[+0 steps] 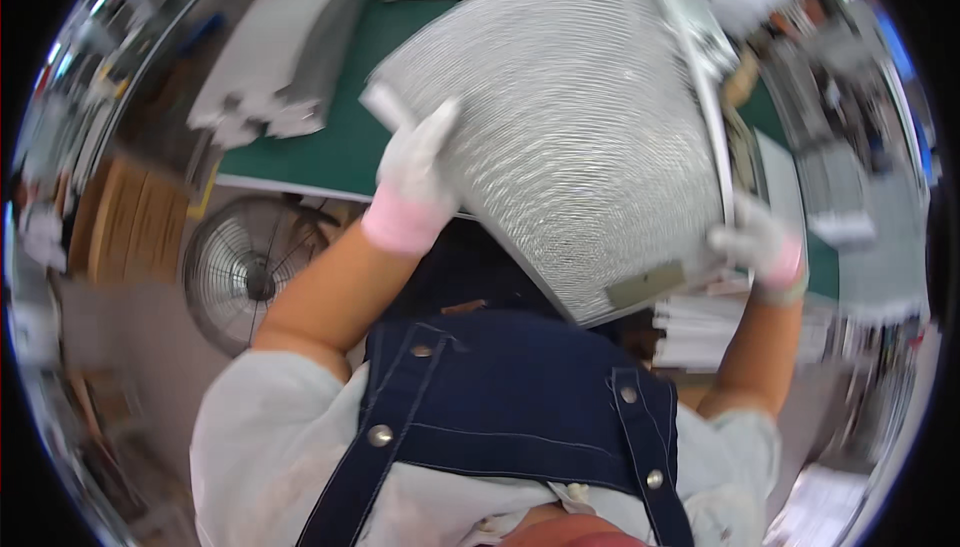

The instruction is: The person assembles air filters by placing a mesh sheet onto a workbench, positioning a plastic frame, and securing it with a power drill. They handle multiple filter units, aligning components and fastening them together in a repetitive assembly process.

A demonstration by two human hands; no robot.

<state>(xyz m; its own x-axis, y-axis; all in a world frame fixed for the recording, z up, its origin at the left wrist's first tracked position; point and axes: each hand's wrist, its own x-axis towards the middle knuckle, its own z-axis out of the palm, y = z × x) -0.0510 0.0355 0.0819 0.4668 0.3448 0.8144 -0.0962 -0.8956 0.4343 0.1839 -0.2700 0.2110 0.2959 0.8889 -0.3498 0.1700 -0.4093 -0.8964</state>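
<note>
A large silver panel [560,137] with a finely ridged, mesh-like face and a pale rim is held up tilted in front of me. My left hand [412,162], in a white glove with a pink cuff, grips its left edge, thumb on the near side and the other fingers partly hidden. On the opposite side my right hand [757,240], gloved the same way, holds the rim near the lower right corner; motion blurs its fingers. Close to the panel's bottom edge lies a small olive-grey rectangular patch [645,286].
Behind the panel is a green-topped table [290,159] bearing a stack of pale grey folded sheets [285,37]. A round floor fan [258,279] stands left of me, beside cardboard boxes [130,217]. White flat pieces [690,332] are stacked below the panel's right corner.
</note>
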